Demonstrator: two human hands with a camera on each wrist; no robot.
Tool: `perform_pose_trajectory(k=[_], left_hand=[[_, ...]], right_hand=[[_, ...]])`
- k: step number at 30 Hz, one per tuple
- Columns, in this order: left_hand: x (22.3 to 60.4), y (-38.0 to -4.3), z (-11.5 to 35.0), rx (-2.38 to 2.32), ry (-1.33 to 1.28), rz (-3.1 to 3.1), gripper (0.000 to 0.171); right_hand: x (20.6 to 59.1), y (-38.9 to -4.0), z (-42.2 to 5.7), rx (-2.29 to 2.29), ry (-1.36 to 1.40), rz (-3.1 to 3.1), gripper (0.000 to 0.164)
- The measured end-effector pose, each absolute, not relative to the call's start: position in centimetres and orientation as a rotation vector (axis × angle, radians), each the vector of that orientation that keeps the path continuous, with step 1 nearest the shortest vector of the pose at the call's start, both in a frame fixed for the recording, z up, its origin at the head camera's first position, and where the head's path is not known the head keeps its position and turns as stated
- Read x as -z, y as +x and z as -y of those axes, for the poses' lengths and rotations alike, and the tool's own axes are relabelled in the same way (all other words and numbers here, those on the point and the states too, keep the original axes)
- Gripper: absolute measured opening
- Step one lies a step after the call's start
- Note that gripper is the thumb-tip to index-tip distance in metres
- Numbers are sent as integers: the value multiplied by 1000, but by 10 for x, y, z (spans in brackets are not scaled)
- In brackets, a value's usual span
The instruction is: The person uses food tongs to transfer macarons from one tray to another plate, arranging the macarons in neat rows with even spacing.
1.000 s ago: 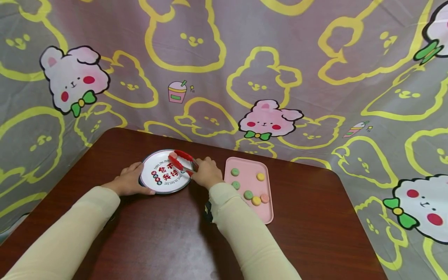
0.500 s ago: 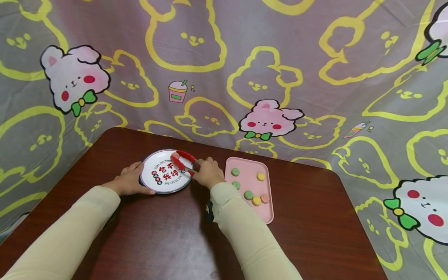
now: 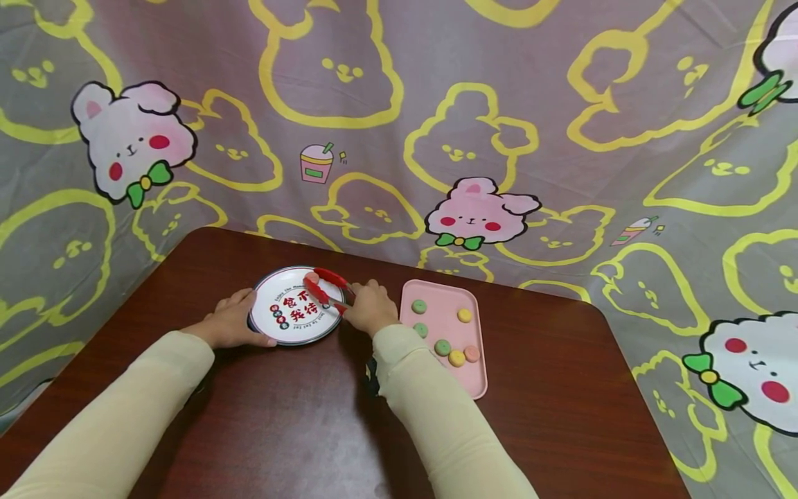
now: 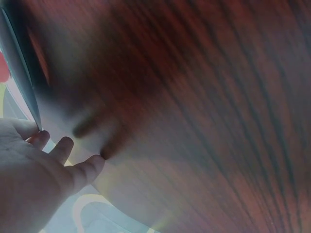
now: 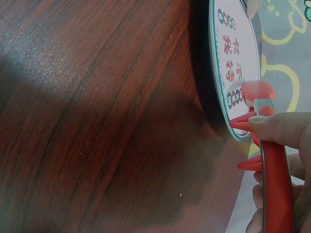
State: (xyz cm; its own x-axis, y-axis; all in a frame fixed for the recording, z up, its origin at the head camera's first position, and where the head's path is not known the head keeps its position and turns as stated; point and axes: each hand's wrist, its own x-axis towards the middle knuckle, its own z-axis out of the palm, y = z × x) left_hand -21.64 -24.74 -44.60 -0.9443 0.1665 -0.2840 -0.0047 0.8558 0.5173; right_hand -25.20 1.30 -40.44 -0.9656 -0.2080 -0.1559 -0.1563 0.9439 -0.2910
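A white plate (image 3: 263, 305) with red lettering and a dark rim is at the left of the table in the head view. My left hand (image 3: 229, 323) holds its left rim, thumb along the near edge; in the left wrist view, those fingers (image 4: 87, 170) are spread beside the rim. My right hand (image 3: 374, 309) grips red-tipped metal tongs (image 5: 277, 189) from the plate's right side. Between the tongs' red tips, over the plate's far right part, is a pink macaron (image 3: 312, 277). The right wrist view shows the thumb pressing on the tongs' upper arm.
Right of my right hand lies a pink tray (image 3: 436, 294) with several macarons, among them a green macaron (image 3: 418, 306), a yellow macaron (image 3: 464, 315) and a pink macaron (image 3: 471, 354). A patterned curtain (image 3: 374, 152) hangs behind the brown table (image 3: 280, 430).
Over the first half second, the tongs and right hand shifted slightly right with the pink macaron between the tips. Since then they look still; the left hand and plate stay in place.
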Motion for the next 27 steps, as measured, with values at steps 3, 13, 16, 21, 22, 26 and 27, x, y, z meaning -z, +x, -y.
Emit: perform_pose_trajectory(k=[3,13,16,21,22,26,27], left_hand=[[448,-218,248,-754,125,-2710,130],[448,-218,248,-753,133,-2719,130],[448,-218,248,-757,128,-2719,130],[448,-219,248,-755,137,-2725,129],[449,-219,248,-758,140,-2726,129],[449,-218,249,-767,147,-2727,129],[449,-218,249,-765,147,-2726,129]], right_hand=[[404,-252,-13,404,-275,-2914,54],[405,-253,-13,381,-274,-2903,56],[405,-253,-13,374,-274,-2899,57],[405,-253,-13,369,-281,-2908,59],[405,-253,-13,366,-285,-2911,59],[405,-252,-14,373,-297,-2924,58],[405,-251,-14,383,-298,-2925,59]])
